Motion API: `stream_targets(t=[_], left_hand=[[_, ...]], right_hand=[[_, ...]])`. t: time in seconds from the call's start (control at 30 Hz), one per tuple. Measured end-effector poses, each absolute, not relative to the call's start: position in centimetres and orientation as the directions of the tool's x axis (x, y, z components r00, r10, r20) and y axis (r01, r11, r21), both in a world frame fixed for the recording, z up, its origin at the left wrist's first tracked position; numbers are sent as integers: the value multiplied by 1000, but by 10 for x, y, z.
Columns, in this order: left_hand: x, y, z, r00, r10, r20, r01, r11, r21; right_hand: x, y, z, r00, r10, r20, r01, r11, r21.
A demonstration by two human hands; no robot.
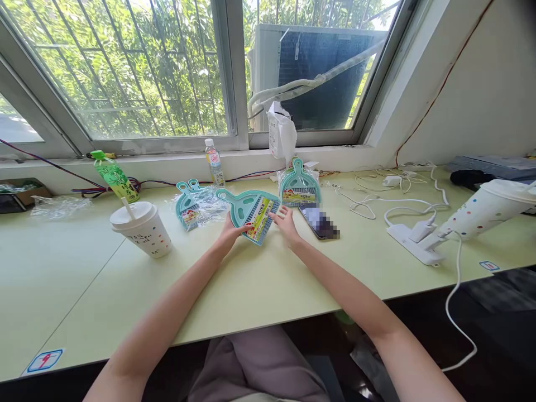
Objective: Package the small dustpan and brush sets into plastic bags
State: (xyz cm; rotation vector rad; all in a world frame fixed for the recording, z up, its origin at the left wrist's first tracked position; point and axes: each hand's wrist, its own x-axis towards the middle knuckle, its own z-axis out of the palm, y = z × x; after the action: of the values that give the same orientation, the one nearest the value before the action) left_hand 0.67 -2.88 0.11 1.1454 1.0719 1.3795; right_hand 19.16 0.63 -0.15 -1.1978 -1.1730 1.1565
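Note:
A mint-green mini dustpan (240,207) with a brush and a yellow printed label is held up over the middle of the table. My left hand (229,233) grips its lower left side, thumb across the front. At its right edge, my right hand (287,224) pinches the label side with thumb and fingers. Behind and to the left lies more mint-green dustpan ware (187,215) in clear plastic wrap. Another dustpan set (299,187) with a yellow label leans behind my right hand. Close by on the table is a phone (320,221), its screen blurred.
On the left stand a white lidded cup (144,231) with a straw and a green tea bottle (115,176). A clear bottle (215,162) is by the sill, near a white tissue pack (281,134). To the right are a power strip (412,244), cables and another white cup (481,209).

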Motion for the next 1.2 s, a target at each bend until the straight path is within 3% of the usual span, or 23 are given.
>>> stream_targets(t=[0.1, 0.17, 0.3, 0.4, 0.5, 0.57, 0.63, 0.73, 0.97, 1.2], left_hand=[[6, -28, 2, -43, 991, 125, -140, -130, 982], [6, -27, 1, -26, 989, 146, -102, -148, 984], [4, -25, 3, -87, 984, 156, -8, -157, 988], [-7, -25, 6, -286, 893, 348, 218, -293, 931], [-24, -24, 6, -173, 795, 581, 623, -369, 690], [-34, -22, 4, 23, 812, 584, 756, -396, 521], [-41, -19, 2, 178, 853, 490, 780, -426, 458], [-45, -16, 0, 278, 884, 376, 752, -444, 487], [-47, -19, 3, 48, 882, 469, 753, -340, 564], [-41, -17, -7, -32, 812, 583, 931, -187, 312]], right_hand=[[185, 7, -7, -343, 936, -80, -219, -162, -962], [184, 8, -8, -424, 901, -94, -250, -216, -944], [189, 13, -7, -322, 942, -94, -290, -192, -938], [197, 19, -6, -237, 967, -91, -331, -168, -928], [205, 26, -7, -163, 982, -98, -347, -150, -926], [210, 29, -9, -151, 984, -98, -339, -144, -930], [213, 31, -10, -162, 982, -98, -331, -147, -932], [214, 32, -10, -173, 978, -116, -306, -165, -938], [211, 32, -12, -156, 965, -210, -232, -242, -942], [209, 28, -7, -187, 956, -227, -191, -261, -946]])
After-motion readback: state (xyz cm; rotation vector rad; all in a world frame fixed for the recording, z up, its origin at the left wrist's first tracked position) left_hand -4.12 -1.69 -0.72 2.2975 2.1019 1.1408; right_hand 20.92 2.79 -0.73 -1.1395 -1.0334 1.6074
